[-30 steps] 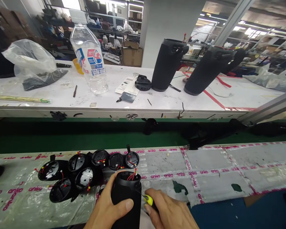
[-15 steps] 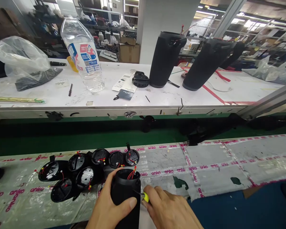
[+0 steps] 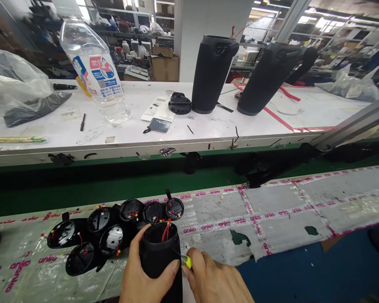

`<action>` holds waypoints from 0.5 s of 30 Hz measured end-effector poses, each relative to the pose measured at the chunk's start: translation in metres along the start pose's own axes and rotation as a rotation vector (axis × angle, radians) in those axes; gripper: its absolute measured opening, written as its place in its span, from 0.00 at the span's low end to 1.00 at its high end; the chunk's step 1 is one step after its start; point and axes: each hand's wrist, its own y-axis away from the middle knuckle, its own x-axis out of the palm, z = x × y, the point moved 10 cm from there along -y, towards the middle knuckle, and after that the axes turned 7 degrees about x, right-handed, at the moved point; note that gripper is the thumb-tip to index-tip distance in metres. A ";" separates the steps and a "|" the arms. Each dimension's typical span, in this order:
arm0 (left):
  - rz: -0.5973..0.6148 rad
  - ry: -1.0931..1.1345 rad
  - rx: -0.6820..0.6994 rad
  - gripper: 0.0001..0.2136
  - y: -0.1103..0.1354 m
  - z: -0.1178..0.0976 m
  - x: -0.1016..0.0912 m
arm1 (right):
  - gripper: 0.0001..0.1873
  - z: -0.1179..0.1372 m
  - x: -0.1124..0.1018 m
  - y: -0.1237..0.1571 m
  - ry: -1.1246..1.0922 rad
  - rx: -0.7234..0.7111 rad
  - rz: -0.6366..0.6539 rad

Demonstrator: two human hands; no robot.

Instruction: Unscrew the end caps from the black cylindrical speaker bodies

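My left hand (image 3: 148,269) is wrapped round a black cylindrical speaker housing (image 3: 159,254), thumb across its front. The housing stands nearly upright with its open top towards me, and red wires (image 3: 166,230) stick out of the opening. In my right hand (image 3: 214,275) is a screwdriver (image 3: 187,261) with a yellow handle, gripped between thumb and fingers. Its thin shaft points left, and its tip meets the housing's side just below the rim. Most of the handle is hidden in my fingers.
Several similar black housings (image 3: 82,257) with wires lie on the plastic-covered lower surface (image 3: 214,210) at left. On the white bench (image 3: 139,94) stand a water bottle (image 3: 105,80), two black housings (image 3: 212,75), a black cap (image 3: 180,103) and a plastic bag (image 3: 22,90).
The whole view has shifted slightly. Both hands, the housing and the screwdriver appear a little further left; the screwdriver tip is still at the housing's side.
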 end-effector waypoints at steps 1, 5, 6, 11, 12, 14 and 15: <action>-0.008 -0.015 0.011 0.36 0.000 0.000 0.000 | 0.06 0.000 0.003 0.001 0.003 -0.009 0.010; -0.038 -0.071 0.057 0.38 -0.001 0.001 -0.002 | 0.06 0.003 0.014 0.002 0.027 -0.060 0.064; -0.043 -0.083 0.073 0.38 -0.001 0.001 -0.002 | 0.06 0.003 0.016 0.001 0.027 -0.066 0.078; -0.058 -0.166 0.155 0.39 -0.002 -0.003 -0.004 | 0.05 0.002 0.018 -0.001 -0.014 -0.046 0.119; -0.061 -0.183 0.157 0.39 -0.002 -0.003 -0.004 | 0.05 0.003 0.019 -0.002 -0.011 -0.046 0.129; -0.070 -0.211 0.153 0.39 -0.001 -0.002 -0.004 | 0.05 0.006 0.023 -0.004 0.015 -0.064 0.167; -0.073 -0.214 0.152 0.39 -0.001 -0.001 -0.003 | 0.04 0.008 0.026 -0.005 0.034 -0.077 0.193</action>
